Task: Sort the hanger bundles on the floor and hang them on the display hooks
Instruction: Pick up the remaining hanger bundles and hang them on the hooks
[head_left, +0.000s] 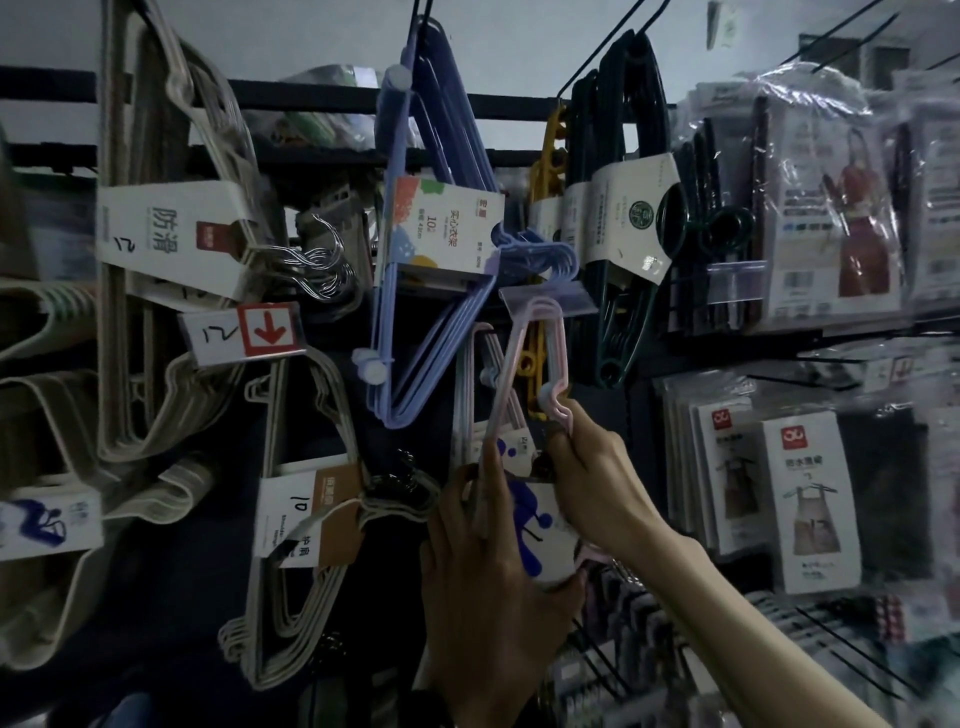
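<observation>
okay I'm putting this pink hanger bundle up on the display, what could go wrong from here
1. The pink hanger bundle is squeezed between the purple bundle and yellow hangers, so it may snag on them.
2. Its top is right at the clear tag holder, which could catch or get knocked.
3. The left hand and right hand both grip low, so the top may swing.

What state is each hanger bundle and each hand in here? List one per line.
pink bundle: held up by both hands, top at the clear tag.
left hand: grips pink bundle lower down.
right hand: grips pink bundle higher up.
purple bundle: hanging on a hook.
green bundle: hanging on a hook.
</observation>
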